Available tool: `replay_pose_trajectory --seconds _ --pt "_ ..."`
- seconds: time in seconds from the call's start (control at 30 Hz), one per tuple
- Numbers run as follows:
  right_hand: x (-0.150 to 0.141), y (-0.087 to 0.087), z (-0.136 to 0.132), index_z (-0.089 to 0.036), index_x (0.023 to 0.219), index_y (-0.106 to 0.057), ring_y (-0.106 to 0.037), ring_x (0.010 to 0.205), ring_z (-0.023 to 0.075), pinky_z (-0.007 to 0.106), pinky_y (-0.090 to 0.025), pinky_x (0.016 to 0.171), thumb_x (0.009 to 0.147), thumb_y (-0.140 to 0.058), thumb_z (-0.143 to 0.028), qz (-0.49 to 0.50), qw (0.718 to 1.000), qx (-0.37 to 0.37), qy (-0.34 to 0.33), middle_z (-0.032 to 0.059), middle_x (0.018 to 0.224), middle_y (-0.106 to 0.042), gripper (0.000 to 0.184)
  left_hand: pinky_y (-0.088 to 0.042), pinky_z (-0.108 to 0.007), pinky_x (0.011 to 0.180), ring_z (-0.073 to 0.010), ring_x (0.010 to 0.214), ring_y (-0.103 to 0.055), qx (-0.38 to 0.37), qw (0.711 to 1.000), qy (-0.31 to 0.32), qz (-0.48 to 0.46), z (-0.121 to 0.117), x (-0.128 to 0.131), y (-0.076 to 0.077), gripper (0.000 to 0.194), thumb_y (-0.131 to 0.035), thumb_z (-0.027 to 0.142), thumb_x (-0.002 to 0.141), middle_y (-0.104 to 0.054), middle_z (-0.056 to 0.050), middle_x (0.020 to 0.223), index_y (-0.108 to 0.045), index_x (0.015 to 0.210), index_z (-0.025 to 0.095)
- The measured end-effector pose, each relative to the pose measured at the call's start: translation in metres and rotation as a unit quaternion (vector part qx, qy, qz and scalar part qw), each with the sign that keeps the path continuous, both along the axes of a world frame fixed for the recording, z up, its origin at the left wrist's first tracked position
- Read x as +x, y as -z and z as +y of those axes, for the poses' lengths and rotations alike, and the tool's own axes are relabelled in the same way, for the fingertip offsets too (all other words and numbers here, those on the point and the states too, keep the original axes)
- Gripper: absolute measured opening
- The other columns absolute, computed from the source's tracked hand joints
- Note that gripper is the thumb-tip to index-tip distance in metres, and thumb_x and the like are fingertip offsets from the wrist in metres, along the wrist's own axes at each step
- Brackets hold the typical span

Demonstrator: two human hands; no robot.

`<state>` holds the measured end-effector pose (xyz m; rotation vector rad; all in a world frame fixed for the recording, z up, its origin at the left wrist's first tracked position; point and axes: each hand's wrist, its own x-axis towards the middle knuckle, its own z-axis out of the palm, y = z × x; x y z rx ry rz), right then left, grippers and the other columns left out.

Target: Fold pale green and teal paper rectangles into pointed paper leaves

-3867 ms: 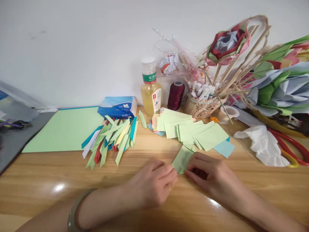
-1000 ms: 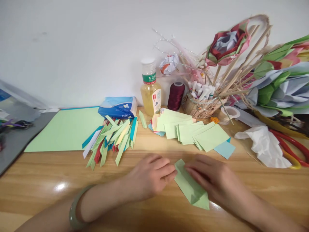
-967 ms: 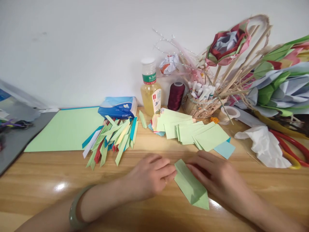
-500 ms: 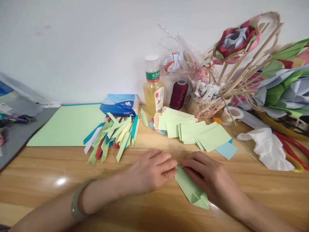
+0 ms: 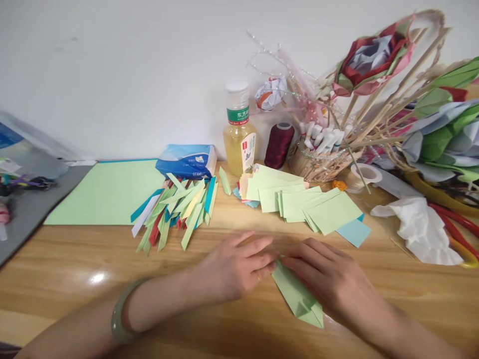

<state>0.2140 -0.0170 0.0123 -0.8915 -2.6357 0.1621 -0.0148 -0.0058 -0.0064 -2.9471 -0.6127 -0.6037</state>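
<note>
My left hand is resting with loosely bent fingers at the upper tip of a pale-green, elongated piece of folded paper, and my right hand is lying curled along its right side; both are touching it, but I cannot tell whether either is truly pinching. The paper is lying aslant on the brown wood-grain surface, its lower end sticking out free towards me. I am judging it very light and springy, stiff along its creases yet easily bent, so I am favouring fingertip contact at the narrow tip and flat pressure along the fold. Just beyond, a fanned spread of pale-green rectangular paper slips is limiting forward reach. A heap of multicoloured folded paper strips is sitting to the left, a crumpled white tissue to the right. Only my own fingers are covering the paper.
</note>
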Motion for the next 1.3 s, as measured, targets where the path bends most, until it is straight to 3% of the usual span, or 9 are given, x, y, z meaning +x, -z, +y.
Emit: replay_pose_trajectory --seconds 0.2,0.37,0.57,0.63,0.8,1.0,1.1,1.23,1.3 --pt "0.0 -0.004 0.001 -0.016 0.092 -0.063 -0.053 0.073 0.0191 0.031 -0.045 0.061 0.097 -0.026 -0.015 -0.021 1.0 0.021 -0.002 0.0067 0.078 -0.06 0.038 -0.036 -0.041 0.102 -0.022 0.123 -0.045 -0.002 1.0 0.004 0.0 0.0 0.001 0.001 0.028 -0.038 0.012 0.096 -0.066 0.0 0.114 -0.064 0.105 0.015" --pt "-0.001 -0.002 0.002 -0.014 0.091 -0.063 -0.052 0.07 0.0189 0.031 -0.043 0.061 0.095 -0.035 -0.014 0.014 1.0 0.014 -0.014 0.0056 0.075 -0.058 0.028 -0.034 -0.04 0.103 -0.0226 0.121 -0.047 -0.001 1.0 0.006 0.003 -0.001 0.001 0.001 0.026 -0.039 0.012 0.095 -0.066 -0.001 0.113 -0.063 0.105 0.014" --pt "0.007 -0.01 0.004 -0.019 0.092 -0.064 -0.055 0.075 0.0174 0.029 -0.045 0.063 0.089 -0.041 -0.012 0.066 0.985 -0.158 0.002 0.0059 0.082 -0.057 0.025 -0.031 -0.039 0.105 -0.0216 0.123 -0.046 -0.016 1.0 0.015 0.01 0.001 0.001 -0.002 0.027 -0.038 0.013 0.096 -0.067 0.0 0.112 -0.064 0.103 0.015" --pt "0.01 -0.011 0.005 -0.019 0.101 -0.063 -0.056 0.079 0.0172 0.028 -0.046 0.065 0.088 -0.039 -0.01 0.08 0.982 -0.172 0.019 0.0069 0.088 -0.058 0.029 -0.031 -0.039 0.106 -0.0216 0.123 -0.047 -0.019 1.0 0.014 0.005 0.002 0.001 -0.004 0.027 -0.038 0.013 0.097 -0.067 0.001 0.11 -0.064 0.1 0.015" --pt "0.011 -0.007 0.01 -0.019 0.104 -0.062 -0.056 0.078 0.0189 0.031 -0.046 0.065 0.088 -0.039 -0.01 0.023 0.992 -0.127 0.001 0.007 0.086 -0.059 0.03 -0.032 -0.041 0.105 -0.0223 0.122 -0.047 -0.021 1.0 0.013 0.009 0.001 0.0 -0.006 0.024 -0.04 0.013 0.096 -0.066 0.001 0.115 -0.063 0.102 0.014" --pt "0.014 -0.005 0.012 -0.011 0.108 -0.06 -0.055 0.078 0.0211 0.035 -0.044 0.065 0.095 -0.033 -0.013 -0.028 0.996 0.006 -0.085 0.0089 0.087 -0.064 0.03 -0.035 -0.041 0.103 -0.0222 0.117 -0.052 -0.008 1.0 0.004 0.016 0.001 0.0 -0.005 0.022 -0.043 0.013 0.095 -0.067 0.001 0.113 -0.063 0.104 0.016" --pt "0.018 -0.009 0.014 -0.013 0.105 -0.061 -0.055 0.076 0.0204 0.035 -0.042 0.065 0.096 -0.03 -0.014 -0.032 0.995 0.004 -0.097 0.0076 0.083 -0.064 0.032 -0.035 -0.041 0.103 -0.0221 0.117 -0.052 -0.004 1.0 0.003 0.018 0.001 0.0 -0.004 0.023 -0.043 0.014 0.095 -0.066 0.001 0.114 -0.063 0.105 0.017" --pt "0.027 -0.016 0.017 -0.018 0.084 -0.062 -0.055 0.071 0.0185 0.032 -0.042 0.061 0.095 -0.028 -0.012 -0.022 0.996 -0.047 -0.075 0.0063 0.075 -0.061 0.037 -0.029 -0.045 0.108 -0.0219 0.12 -0.05 0.024 0.999 -0.001 0.022 -0.001 -0.002 -0.002 0.023 -0.044 0.014 0.094 -0.065 0.0 0.116 -0.063 0.105 0.018" --pt "0.031 -0.019 0.019 -0.019 0.09 -0.062 -0.056 0.072 0.0184 0.031 -0.043 0.06 0.093 -0.031 -0.011 -0.011 0.998 -0.044 -0.045 0.0072 0.078 -0.062 0.033 -0.025 -0.05 0.109 -0.0234 0.121 -0.049 0.065 0.997 -0.027 0.022 -0.002 -0.003 -0.001 0.022 -0.045 0.013 0.093 -0.066 -0.003 0.114 -0.064 0.104 0.015"
